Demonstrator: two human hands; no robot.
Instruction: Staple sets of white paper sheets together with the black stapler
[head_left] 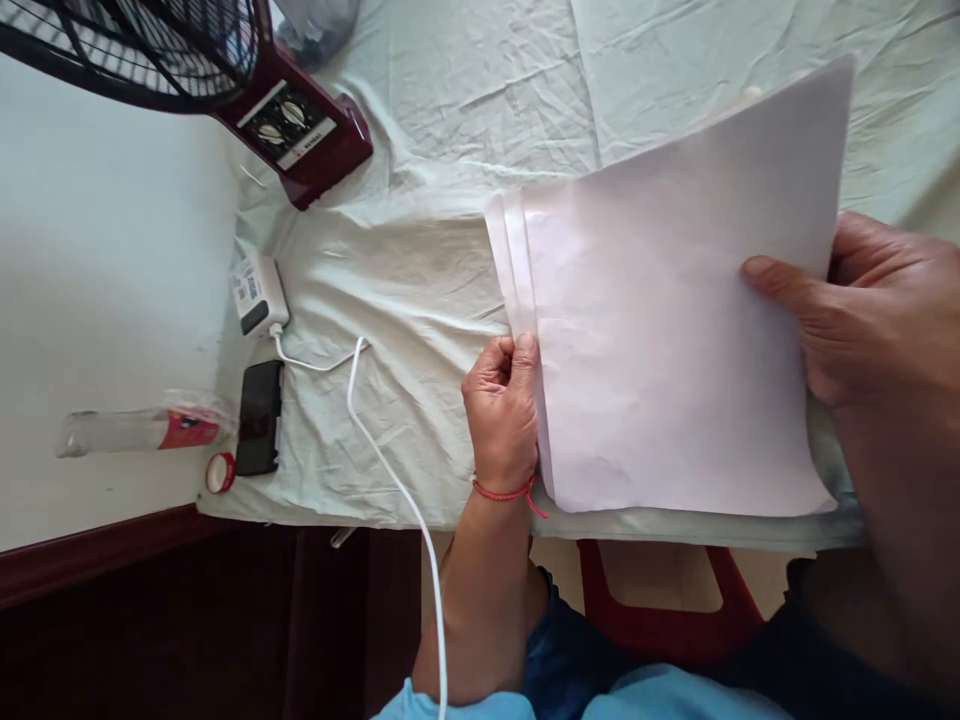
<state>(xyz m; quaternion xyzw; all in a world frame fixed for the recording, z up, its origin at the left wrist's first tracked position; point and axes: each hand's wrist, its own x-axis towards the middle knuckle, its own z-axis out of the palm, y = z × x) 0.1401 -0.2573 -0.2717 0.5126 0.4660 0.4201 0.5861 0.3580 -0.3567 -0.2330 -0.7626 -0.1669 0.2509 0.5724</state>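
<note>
Several overlapping white paper sheets (667,340) are held up over the near part of the cloth-covered table, their left edges slightly fanned. My left hand (504,410), with a red cord bracelet at the wrist, pinches the sheets' left edge, its thumb on top. At the right edge my right hand (877,310) grips the paper, the thumb lying on the front face and the other fingers mostly hidden behind. The top right corner of the sheets is raised off the cloth.
A dark red fan (322,150) stands at the far left. Along the left edge are a white adapter box (259,292) with a white cable (390,465), a black phone (259,418), a red cap (220,472) and a clear bottle (120,432). A red stool (667,630) is below the table.
</note>
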